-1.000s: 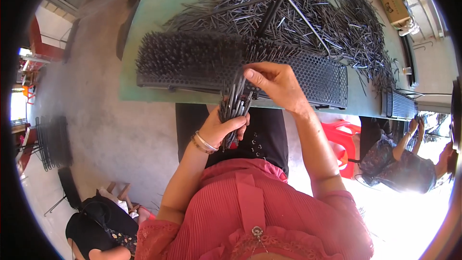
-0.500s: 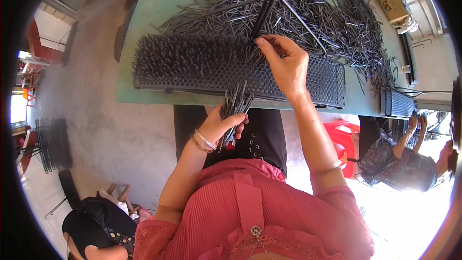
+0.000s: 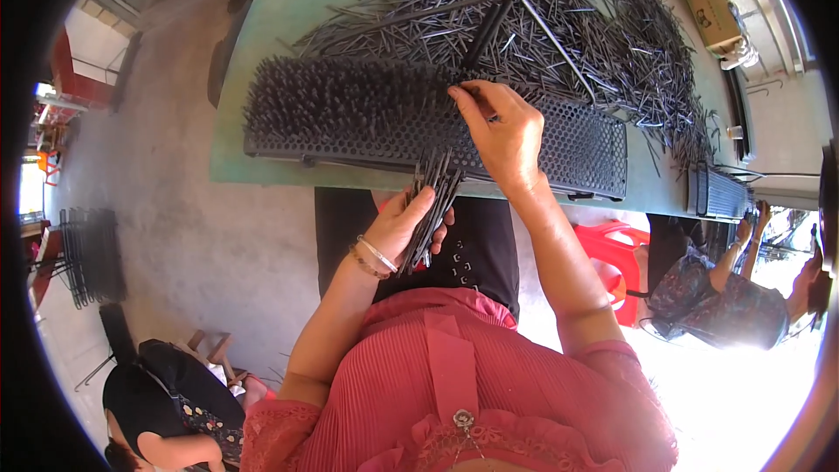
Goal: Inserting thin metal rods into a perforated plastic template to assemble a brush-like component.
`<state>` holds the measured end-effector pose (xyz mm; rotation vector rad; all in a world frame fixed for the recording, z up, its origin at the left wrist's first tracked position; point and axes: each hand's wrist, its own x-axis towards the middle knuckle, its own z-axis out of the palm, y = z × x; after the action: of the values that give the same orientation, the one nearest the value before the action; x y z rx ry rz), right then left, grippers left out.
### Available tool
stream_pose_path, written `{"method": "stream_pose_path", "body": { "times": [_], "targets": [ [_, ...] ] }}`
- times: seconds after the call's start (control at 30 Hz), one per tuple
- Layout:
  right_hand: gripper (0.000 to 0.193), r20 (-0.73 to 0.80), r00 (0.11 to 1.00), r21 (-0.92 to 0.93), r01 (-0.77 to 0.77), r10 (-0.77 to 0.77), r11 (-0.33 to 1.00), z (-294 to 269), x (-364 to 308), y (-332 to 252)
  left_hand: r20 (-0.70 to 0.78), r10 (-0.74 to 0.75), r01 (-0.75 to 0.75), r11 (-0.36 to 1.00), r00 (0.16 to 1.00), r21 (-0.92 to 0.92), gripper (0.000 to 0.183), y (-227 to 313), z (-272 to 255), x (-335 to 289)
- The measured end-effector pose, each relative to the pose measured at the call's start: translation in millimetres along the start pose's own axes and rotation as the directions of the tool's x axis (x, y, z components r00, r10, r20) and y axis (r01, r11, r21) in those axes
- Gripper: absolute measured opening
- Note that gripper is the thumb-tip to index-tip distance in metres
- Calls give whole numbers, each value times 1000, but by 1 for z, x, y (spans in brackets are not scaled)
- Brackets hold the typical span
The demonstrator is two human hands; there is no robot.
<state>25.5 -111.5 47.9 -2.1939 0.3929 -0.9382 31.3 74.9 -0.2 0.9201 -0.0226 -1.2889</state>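
Sticks, thin, dark and stiff with a dull metallic shine, make a loose bundle (image 3: 442,190) in the person's left hand (image 3: 398,229), fingers wrapped round it and thumb laid along it. Just beyond, on the smooth green table (image 3: 273,22), lies a long black rack (image 3: 584,150) punched with rows of round holes; its left part bristles with upright sticks (image 3: 336,100), while the right part shows bare mesh. The right hand (image 3: 505,131) is over the rack where bristles meet mesh, thumb and forefinger drawn narrowly together. Behind it spreads a tangled heap (image 3: 603,57) of the same straight pieces, crossed by slim metal rods (image 3: 491,31). A second ago that right hand was down by the bundle's top; now it is up over the rack, a little nearer the body than half a second ago, and the left thumb points more steeply up the sticks. From where I stand I can't tell whether a stick is pinched in the right fingertips. The left palm hides part of the bundle, the right hand covers some holes, and glare washes out the floor at lower right.
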Motion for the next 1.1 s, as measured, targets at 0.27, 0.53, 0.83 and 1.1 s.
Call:
{"method": "stream_pose_path", "body": {
  "times": [0.27, 0.53, 0.83, 1.1],
  "targets": [
    [15, 195, 976, -72, 111, -96, 991, 3, 6, 3, 84, 6, -12, 997, 996, 73, 34, -1, -4, 1],
    [16, 249, 965, 5, 77, -75, 997, 3, 9, 5, 129, 22, -36, 994, 991, 102, 37, -4, -6, 4],
    [15, 241, 970, 129, -64, 31, 990, -19, 4, -2, 104, 23, -36, 991, 994, 129, 26, 3, 1, -1],
    [34, 705, 612, 246, -686, 359, 685, -40, -31, -4, 208, 26, -79, 965, 978, 249, 27, 10, 18, -12]
  ]
}}
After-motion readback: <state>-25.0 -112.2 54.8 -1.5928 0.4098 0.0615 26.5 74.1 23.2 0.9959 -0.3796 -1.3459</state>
